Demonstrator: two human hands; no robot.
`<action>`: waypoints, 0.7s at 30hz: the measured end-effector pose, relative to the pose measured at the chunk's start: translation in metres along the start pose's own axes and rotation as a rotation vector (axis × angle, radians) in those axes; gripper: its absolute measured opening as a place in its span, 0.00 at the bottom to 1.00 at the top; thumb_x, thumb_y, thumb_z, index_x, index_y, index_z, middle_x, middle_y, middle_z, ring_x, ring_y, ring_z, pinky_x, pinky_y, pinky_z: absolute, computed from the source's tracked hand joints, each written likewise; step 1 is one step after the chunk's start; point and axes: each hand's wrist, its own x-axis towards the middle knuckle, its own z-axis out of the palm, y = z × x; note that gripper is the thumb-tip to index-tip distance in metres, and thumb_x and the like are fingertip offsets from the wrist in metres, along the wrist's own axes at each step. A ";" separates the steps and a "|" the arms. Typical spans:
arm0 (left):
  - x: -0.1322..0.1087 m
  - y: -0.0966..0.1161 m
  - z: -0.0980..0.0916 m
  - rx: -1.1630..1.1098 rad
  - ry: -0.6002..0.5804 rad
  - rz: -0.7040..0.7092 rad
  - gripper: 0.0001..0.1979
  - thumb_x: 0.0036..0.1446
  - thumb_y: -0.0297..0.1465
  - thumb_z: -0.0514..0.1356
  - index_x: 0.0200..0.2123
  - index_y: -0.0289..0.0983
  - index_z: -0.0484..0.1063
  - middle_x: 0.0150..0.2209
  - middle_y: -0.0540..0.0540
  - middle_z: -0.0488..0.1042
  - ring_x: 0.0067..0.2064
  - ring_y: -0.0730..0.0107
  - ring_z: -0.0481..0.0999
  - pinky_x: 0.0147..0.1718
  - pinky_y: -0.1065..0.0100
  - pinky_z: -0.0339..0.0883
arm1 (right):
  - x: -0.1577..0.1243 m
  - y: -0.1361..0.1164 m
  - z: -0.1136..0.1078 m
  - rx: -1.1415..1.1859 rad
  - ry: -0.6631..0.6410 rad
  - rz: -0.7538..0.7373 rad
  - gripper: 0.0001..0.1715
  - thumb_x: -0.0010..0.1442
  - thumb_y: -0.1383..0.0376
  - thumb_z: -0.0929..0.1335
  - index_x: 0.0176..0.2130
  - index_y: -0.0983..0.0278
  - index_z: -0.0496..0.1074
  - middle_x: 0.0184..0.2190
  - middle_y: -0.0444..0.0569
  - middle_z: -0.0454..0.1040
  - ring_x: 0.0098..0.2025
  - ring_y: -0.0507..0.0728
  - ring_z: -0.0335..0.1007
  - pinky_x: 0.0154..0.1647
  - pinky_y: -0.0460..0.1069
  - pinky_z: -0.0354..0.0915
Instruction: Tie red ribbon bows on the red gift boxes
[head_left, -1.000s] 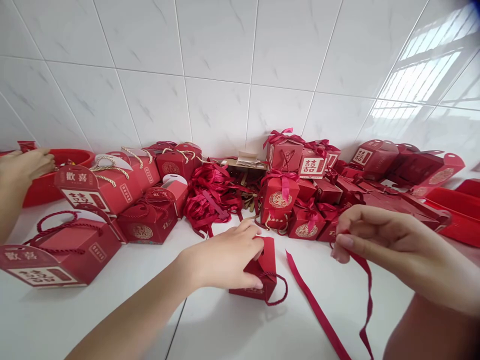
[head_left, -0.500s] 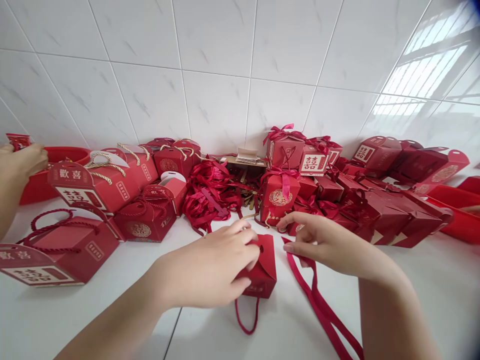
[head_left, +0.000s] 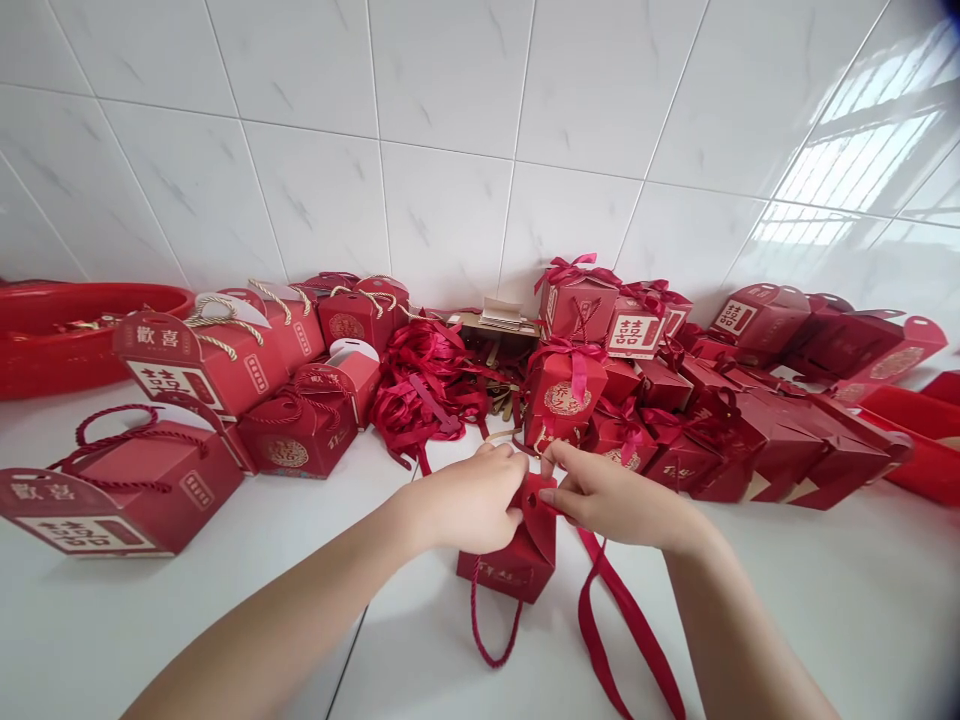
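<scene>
Box [head_left: 517, 562] partly hidden by fingers [head_left: 508, 474].

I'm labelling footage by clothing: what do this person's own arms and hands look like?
The left hand and right hand are ungloved. The left forearm and right forearm are bare as far as they show, with no sleeve in view. No watch, bracelet or ring shows, though parts are hidden.

Both hands [head_left: 476, 498] [head_left: 619, 498] at the top of a red box [head_left: 517, 572], ribbon [head_left: 634, 618] beside it

Red ribbon [head_left: 634, 612] cut off by bottom edge — small box [head_left: 525, 573] partly hidden behind left hand [head_left: 474, 500].
</scene>
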 end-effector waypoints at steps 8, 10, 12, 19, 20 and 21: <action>0.006 -0.004 0.000 -0.057 0.003 0.054 0.07 0.56 0.28 0.52 0.37 0.38 0.68 0.43 0.42 0.71 0.46 0.59 0.72 0.41 0.64 0.68 | 0.000 0.004 -0.001 -0.067 -0.011 0.002 0.07 0.61 0.60 0.62 0.34 0.60 0.58 0.23 0.39 0.61 0.24 0.50 0.53 0.24 0.46 0.52; 0.009 -0.007 0.001 -0.109 0.024 0.100 0.08 0.55 0.27 0.53 0.37 0.38 0.70 0.44 0.43 0.72 0.47 0.59 0.72 0.43 0.64 0.67 | 0.000 0.003 -0.001 -0.077 -0.009 -0.015 0.06 0.61 0.61 0.61 0.34 0.60 0.58 0.24 0.40 0.62 0.26 0.51 0.55 0.26 0.46 0.53; 0.013 -0.010 0.002 -0.175 0.044 0.138 0.09 0.53 0.27 0.54 0.37 0.39 0.71 0.45 0.44 0.73 0.48 0.59 0.71 0.44 0.64 0.67 | -0.001 0.001 -0.001 -0.085 -0.008 -0.026 0.05 0.61 0.61 0.61 0.34 0.60 0.58 0.26 0.40 0.63 0.27 0.51 0.57 0.28 0.46 0.54; 0.020 -0.020 0.004 -0.275 0.005 0.188 0.10 0.50 0.26 0.55 0.35 0.39 0.73 0.43 0.46 0.74 0.50 0.60 0.70 0.43 0.66 0.67 | -0.004 -0.002 -0.003 -0.084 -0.058 -0.015 0.05 0.62 0.62 0.61 0.34 0.60 0.58 0.24 0.39 0.62 0.25 0.50 0.56 0.24 0.45 0.52; 0.020 -0.020 0.004 -0.280 0.004 0.202 0.09 0.50 0.26 0.55 0.35 0.39 0.73 0.42 0.46 0.74 0.49 0.60 0.70 0.43 0.67 0.66 | -0.004 -0.001 -0.003 -0.066 -0.070 -0.022 0.05 0.62 0.62 0.61 0.35 0.60 0.58 0.24 0.39 0.63 0.24 0.50 0.56 0.23 0.45 0.52; 0.020 -0.020 0.004 -0.282 0.004 0.215 0.09 0.50 0.25 0.55 0.34 0.39 0.72 0.42 0.46 0.74 0.48 0.61 0.70 0.42 0.67 0.66 | -0.004 -0.001 -0.003 -0.048 -0.080 -0.032 0.05 0.62 0.62 0.61 0.35 0.60 0.58 0.24 0.39 0.64 0.24 0.49 0.57 0.23 0.45 0.52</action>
